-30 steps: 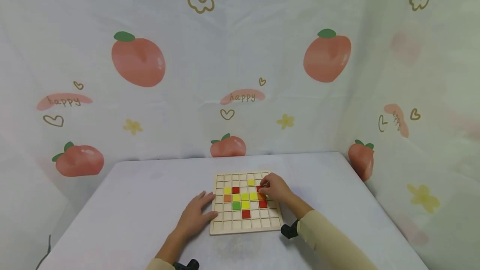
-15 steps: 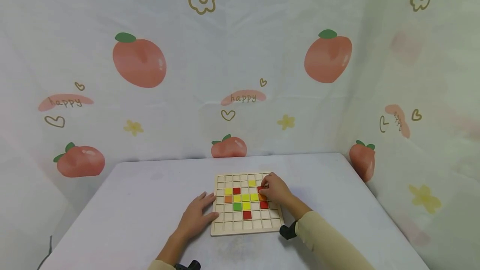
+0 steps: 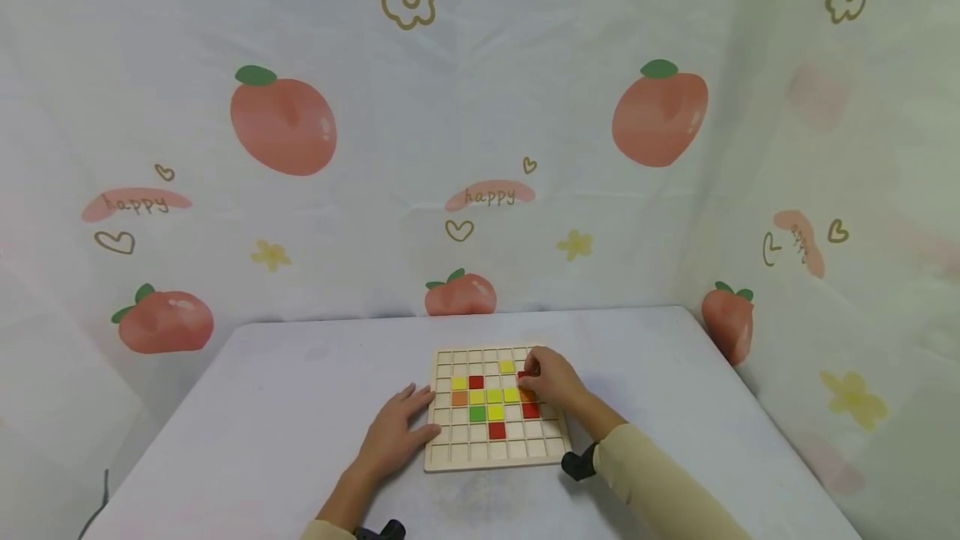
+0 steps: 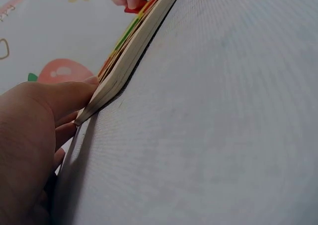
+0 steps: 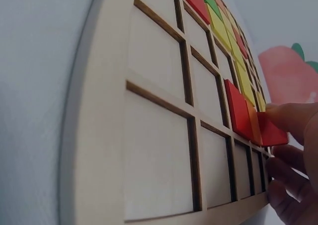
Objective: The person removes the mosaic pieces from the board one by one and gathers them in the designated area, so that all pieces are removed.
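A wooden grid board (image 3: 480,450) lies on the white table with several yellow, red, orange and green square tiles in its cells. My right hand (image 3: 558,382) is over the board's right side and pinches a red tile (image 5: 272,130) between thumb and fingers. That tile is tilted, beside an orange tile (image 5: 254,123) and another red tile (image 5: 237,108) seated in the grid. My left hand (image 3: 393,436) rests at the board's left edge, fingers extended and thumb (image 4: 74,93) touching the rim. In the head view the right fingers partly cover the held tile.
The white table (image 3: 300,407) extends around the board on all sides. Behind it hangs a white backdrop (image 3: 495,107) printed with peaches. Each wrist wears a black device, such as the one (image 3: 579,462) on the right. A thin dark cable (image 3: 97,507) shows at lower left.
Both hands keep nearly the same places on the board, and the right one still pinches the red tile. The head view has shifted slightly.
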A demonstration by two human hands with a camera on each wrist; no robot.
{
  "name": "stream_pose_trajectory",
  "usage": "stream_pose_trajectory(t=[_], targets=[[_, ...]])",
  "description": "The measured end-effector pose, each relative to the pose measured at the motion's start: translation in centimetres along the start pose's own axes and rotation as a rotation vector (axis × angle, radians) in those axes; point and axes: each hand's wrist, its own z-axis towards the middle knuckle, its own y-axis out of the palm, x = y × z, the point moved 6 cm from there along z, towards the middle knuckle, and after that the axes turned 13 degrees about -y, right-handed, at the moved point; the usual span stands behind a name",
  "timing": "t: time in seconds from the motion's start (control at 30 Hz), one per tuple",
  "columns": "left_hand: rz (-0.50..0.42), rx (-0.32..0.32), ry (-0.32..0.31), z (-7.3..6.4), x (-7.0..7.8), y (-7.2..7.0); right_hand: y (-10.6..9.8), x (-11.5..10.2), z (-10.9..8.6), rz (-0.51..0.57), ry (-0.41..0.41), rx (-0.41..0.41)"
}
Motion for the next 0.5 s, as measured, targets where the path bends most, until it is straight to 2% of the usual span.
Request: stream_pose_trajectory(t=[0.27, 0.5], targets=[[0.005, -0.003, -0.005, -0.10, 0.03, 0.03, 0.41, -0.19, -0.04, 0.080, -0.016, -0.036], [0.003, 0.001, 0.004, -0.18, 0.16, 0.02, -0.46, 0.02, 0.17, 0.115, -0.049, 0.012]])
